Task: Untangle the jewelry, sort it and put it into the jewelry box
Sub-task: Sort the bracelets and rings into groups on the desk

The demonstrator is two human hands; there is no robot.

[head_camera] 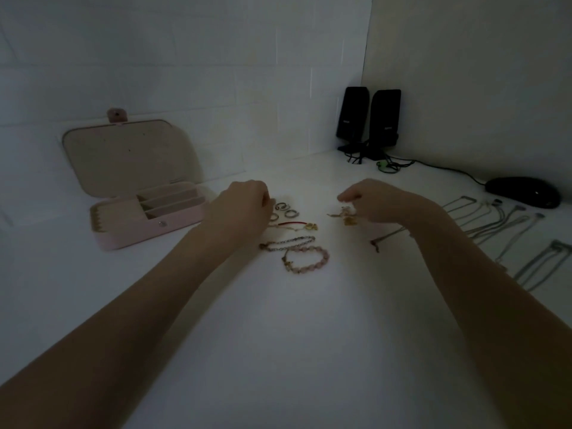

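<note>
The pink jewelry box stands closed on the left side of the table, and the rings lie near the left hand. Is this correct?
Not quite. The head view shows the pink jewelry box open, its lid leaning back and the compartments exposed. The rest holds: it stands on the left side of the table, and the rings lie near the left hand.

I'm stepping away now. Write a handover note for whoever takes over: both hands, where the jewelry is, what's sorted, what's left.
Left hand: fingers curled at the rings; whether it holds one is hidden.
Right hand: pinches a small gold piece just above the table.
Jewelry box: open on the left, nothing seen in its compartments.
Done: rings grouped, bracelets laid in the middle, necklaces spread out on the right.
Left: sort the gold piece, then put everything into the box.
</note>
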